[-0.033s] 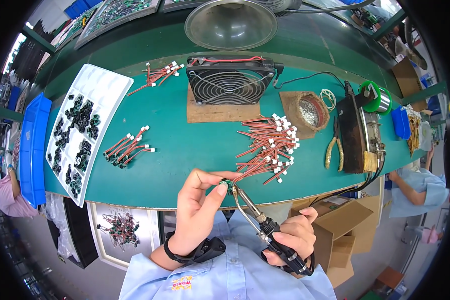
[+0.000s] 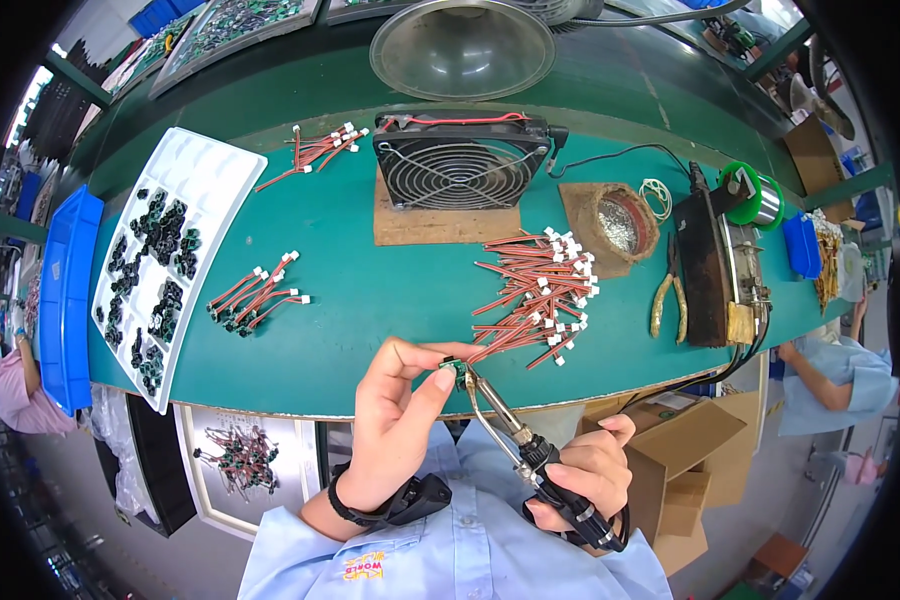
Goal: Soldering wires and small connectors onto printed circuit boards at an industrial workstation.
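My left hand (image 2: 394,420) pinches a small green circuit board (image 2: 454,371) between thumb and forefinger above the table's near edge. In my right hand (image 2: 592,474) is a black-handled soldering iron (image 2: 542,460) with a thin metal side tube, its tip at the board. Fingers and tip partly hide the spot where they meet. Just beyond lies a pile of red-and-black wire leads (image 2: 530,285) with white connectors; the nearest leads reach toward the board. Further left, a small group of boards with leads attached (image 2: 255,300) rests on the green table (image 2: 370,290).
A white tray (image 2: 232,165) of small dark parts and a blue bin (image 2: 68,300) stand left. A black fan (image 2: 460,165) faces me. Right are a solder-scrap dish (image 2: 650,240), pliers (image 2: 670,300), a black soldering station (image 2: 698,270) and a green solder spool (image 2: 755,198). Cardboard boxes (image 2: 685,470) sit below.
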Demonstrator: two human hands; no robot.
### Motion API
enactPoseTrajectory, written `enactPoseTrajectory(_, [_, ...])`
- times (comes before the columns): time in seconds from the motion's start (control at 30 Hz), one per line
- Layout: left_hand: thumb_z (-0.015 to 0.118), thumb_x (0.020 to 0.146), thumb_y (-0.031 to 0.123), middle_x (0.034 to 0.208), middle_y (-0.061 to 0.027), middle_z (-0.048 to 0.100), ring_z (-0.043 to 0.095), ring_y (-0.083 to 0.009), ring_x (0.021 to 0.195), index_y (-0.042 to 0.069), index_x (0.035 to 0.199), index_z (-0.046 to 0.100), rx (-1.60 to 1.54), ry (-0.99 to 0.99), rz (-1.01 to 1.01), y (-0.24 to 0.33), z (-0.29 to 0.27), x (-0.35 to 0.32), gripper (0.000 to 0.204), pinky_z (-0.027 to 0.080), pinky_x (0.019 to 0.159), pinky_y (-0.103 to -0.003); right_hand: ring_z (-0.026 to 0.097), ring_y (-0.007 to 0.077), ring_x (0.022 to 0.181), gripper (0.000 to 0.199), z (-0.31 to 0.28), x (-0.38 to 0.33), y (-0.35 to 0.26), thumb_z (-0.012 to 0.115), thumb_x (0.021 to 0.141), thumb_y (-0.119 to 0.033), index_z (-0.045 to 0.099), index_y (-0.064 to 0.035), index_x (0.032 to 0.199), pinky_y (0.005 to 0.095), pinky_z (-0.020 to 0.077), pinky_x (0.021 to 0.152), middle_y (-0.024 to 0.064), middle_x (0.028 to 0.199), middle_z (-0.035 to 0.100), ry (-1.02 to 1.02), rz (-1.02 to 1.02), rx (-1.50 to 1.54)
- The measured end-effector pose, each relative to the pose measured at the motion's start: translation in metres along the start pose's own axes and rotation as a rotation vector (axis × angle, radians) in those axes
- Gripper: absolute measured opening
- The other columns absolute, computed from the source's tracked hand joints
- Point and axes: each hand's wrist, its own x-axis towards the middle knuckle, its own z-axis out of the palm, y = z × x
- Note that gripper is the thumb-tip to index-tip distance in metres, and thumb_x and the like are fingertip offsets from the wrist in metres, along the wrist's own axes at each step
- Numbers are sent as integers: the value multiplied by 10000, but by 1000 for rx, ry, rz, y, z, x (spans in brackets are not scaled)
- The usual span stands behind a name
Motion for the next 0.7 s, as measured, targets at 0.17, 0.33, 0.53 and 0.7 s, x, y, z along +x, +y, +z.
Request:
enactPoseTrajectory(0.17, [479, 898, 58, 1038, -207, 615, 587, -219, 984, 29, 914, 437, 20, -1, 5, 0, 0, -1, 53, 429, 895, -342, 560, 131, 697, 424, 0, -1, 0, 812, 579, -258, 646, -170, 959, 368, 308, 853, -41, 785, 624, -3, 3, -4])
enactPoseTrajectory(0.33, [479, 899, 57, 1040, -206, 614, 588, -214, 978, 29, 913, 438, 34, 3, 15, -1, 0, -1, 52, 430, 893, -339, 561, 132, 700, 409, 0, 0, 0, 805, 587, -249, 647, -166, 955, 373, 313, 846, -39, 778, 625, -4, 9, 0])
enactPoseTrajectory(0.53, [476, 901, 58, 1043, -201, 615, 586, -202, 972, 27, 912, 439, 33, -5, 0, -1, 0, -1, 50, 428, 894, -336, 561, 134, 700, 402, 1, -1, 0, 801, 593, -248, 646, -166, 955, 373, 314, 844, -36, 779, 626, 11, 16, 3])
enactPoseTrajectory(0.7, [472, 902, 57, 1048, -197, 615, 583, -200, 977, 24, 914, 442, 37, -10, 6, 0, 0, -1, 47, 427, 895, -336, 560, 133, 694, 396, 3, -1, 0, 798, 598, -253, 644, -169, 953, 370, 315, 844, -37, 776, 625, 25, 12, 3])
